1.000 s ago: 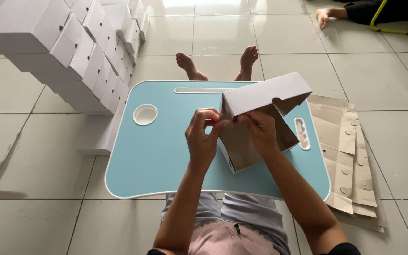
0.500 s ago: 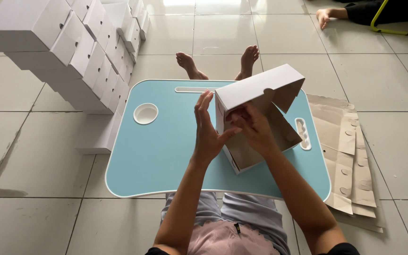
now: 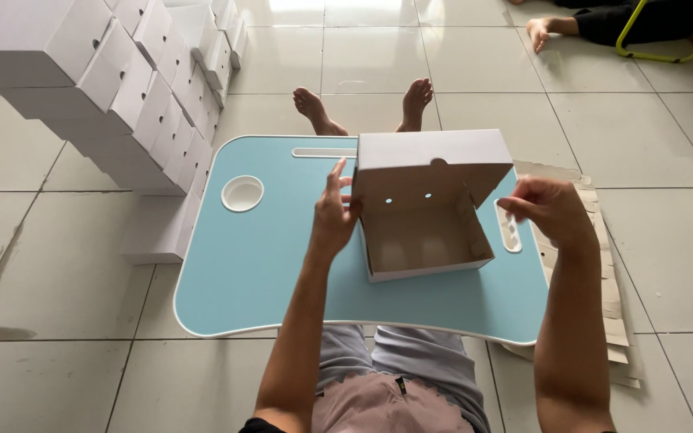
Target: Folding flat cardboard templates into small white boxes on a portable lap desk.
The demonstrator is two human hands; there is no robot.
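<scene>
A white cardboard box (image 3: 427, 236) with a brown inside stands on the light blue lap table (image 3: 266, 273), its hinged lid (image 3: 435, 156) raised and leaning over the opening. My left hand (image 3: 334, 212) rests flat against the box's left wall, fingers pointing up. At the box's right side my right hand (image 3: 551, 210) hovers with fingers curled, just apart from the lid's side flap. Neither hand grips anything.
A tall stack of folded white boxes (image 3: 114, 88) rises on the tiled floor at the left. Flat cardboard blanks (image 3: 615, 281) lie on the floor to the right. My bare feet (image 3: 362, 108) stick out beyond the table. Another person's foot (image 3: 539, 30) is at top right.
The box has been turned and set down upright on the table with its opening facing me. My right hand has left the inside of the box and moved out to its right.
</scene>
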